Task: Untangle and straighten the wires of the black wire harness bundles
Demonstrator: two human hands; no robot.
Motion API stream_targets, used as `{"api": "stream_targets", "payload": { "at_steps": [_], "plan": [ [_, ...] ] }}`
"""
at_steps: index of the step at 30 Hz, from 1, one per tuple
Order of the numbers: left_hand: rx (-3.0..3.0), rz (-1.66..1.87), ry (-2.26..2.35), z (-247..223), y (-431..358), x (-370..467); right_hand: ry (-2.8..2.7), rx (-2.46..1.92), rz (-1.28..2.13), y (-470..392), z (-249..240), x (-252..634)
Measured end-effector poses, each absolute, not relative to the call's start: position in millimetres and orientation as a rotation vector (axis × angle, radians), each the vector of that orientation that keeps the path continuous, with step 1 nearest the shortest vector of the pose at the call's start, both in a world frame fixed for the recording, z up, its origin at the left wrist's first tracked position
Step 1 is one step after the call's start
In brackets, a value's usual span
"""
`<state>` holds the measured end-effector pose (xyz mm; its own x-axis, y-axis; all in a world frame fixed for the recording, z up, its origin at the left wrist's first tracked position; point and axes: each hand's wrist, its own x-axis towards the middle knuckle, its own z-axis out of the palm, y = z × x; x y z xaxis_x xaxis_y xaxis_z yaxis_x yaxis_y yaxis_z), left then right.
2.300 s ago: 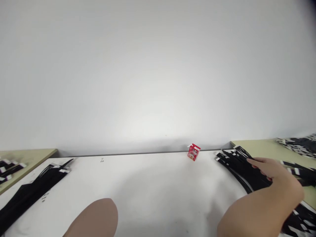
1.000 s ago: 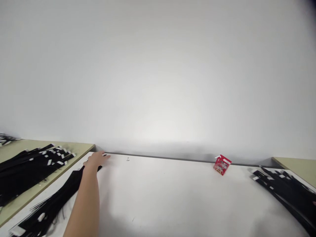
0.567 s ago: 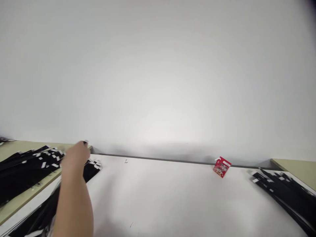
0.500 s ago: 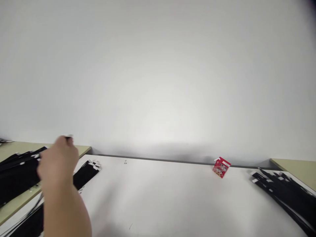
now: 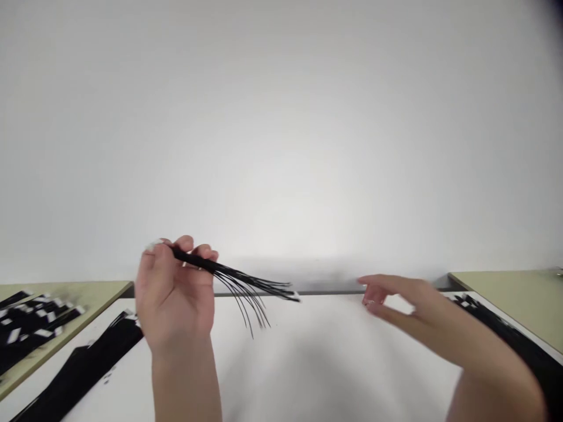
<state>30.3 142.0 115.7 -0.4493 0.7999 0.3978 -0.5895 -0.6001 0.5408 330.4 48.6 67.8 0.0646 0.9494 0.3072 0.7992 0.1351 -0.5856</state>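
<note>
My left hand (image 5: 176, 293) is raised over the left part of the white work surface, palm up, fingers closed round one end of a bundle of thin black wires (image 5: 237, 274). A white end piece sticks out past the fingertips, and the wires fan out to the right, with a small white end on the longest ones. My right hand (image 5: 398, 296) hovers at the right with nothing in it. Its thumb and curled fingers are apart, pointing toward the loose wire ends without touching them.
Black wire bundles (image 5: 92, 363) with white ends lie along the left side of the white surface (image 5: 308, 375). Others (image 5: 35, 322) rest on the yellowish left table (image 5: 105, 290). Another black bundle (image 5: 519, 337) lies at right, near a second yellowish table (image 5: 519, 287). A white wall (image 5: 281, 146) stands behind.
My left hand has moved right from the left-hand bundles and now shows the wire bundle in its fingers. My right hand has come into view; the red packet no longer shows.
</note>
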Motion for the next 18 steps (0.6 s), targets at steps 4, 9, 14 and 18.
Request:
{"api": "stream_targets", "payload": {
  "at_steps": [4,9,14,18],
  "plan": [
    [0.645,1.939,0.45,107,150,41,-2.032,-1.833,0.675,71,63,284],
    [0.477,1.844,0.338,110,153,41,-2.029,-1.888,0.657,90,54,266],
    [0.441,1.854,0.289,110,156,35,-1.899,-1.871,0.587,99,53,266],
    [0.445,1.829,0.231,108,160,30,-1.891,-1.808,0.635,104,54,271]
  ]
}}
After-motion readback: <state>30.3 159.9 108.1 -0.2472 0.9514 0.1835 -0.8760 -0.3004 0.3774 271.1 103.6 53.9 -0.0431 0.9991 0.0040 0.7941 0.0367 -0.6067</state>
